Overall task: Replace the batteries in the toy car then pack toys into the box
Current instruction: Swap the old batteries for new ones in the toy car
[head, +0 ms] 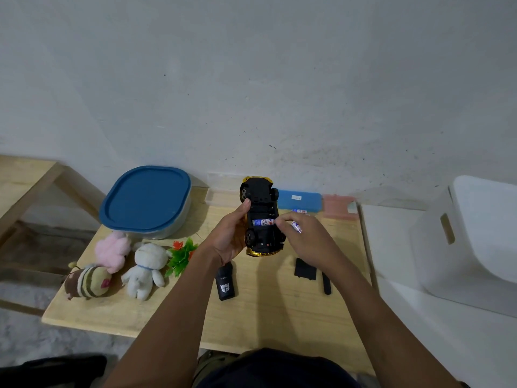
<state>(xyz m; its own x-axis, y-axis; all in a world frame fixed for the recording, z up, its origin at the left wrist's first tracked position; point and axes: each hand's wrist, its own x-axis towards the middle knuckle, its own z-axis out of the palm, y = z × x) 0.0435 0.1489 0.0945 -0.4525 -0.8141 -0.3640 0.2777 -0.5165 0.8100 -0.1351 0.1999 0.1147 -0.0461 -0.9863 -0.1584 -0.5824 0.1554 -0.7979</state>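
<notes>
Closest to us, at 6 o'clock, is our dark shirt [279, 371]. Our two arms reach up from it over the wooden table [265, 317]. Our left hand [226, 239] is curled tight around the toy car [261, 208] and holds it belly up, above the middle of the table. One battery [263, 222] lies across its open slot. Our right hand [305, 239], at 3 o'clock from the car, pinches a second battery [296, 226] - one fingertip is right at the end of the first. At 9 o'clock from the car sits the box [145, 200] with its blue lid on. Below the box lie a pink soft toy [112, 249], a white one [145, 267] and a stripy one [86, 282]. At 6 o'clock from the car lie a black remote [226, 284] and a flat black cover [305, 268].
</notes>
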